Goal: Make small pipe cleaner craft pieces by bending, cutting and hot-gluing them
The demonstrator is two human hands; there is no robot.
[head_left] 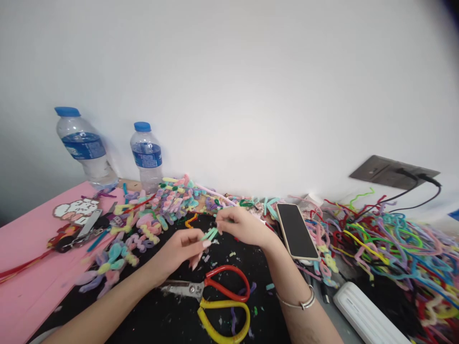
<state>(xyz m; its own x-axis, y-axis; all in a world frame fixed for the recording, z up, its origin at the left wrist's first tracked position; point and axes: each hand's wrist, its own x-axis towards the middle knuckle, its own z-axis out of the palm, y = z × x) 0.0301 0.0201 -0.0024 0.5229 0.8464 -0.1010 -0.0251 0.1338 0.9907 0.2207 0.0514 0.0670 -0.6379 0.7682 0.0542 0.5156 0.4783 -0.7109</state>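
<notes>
Over the black work surface, my left hand (187, 246) is closed on one end of a short mint-green fuzzy stem (210, 234). The fingers of my right hand (234, 225) pinch the same green piece at its other end, so the two hands nearly meet. The green piece looks folded into two strands. Below the hands lie scissors (195, 289) with one red and one yellow handle, their blades pointing left and partly behind my left forearm. Small fuzzy scraps are scattered around them.
Two water bottles (84, 150) (146, 157) stand at the back left by a pink board (21, 239). Colourful fuzzy pieces (179, 196) line the wall. A phone (297, 231), a white power bank (369, 313) and a tangled stem pile (405, 253) lie right.
</notes>
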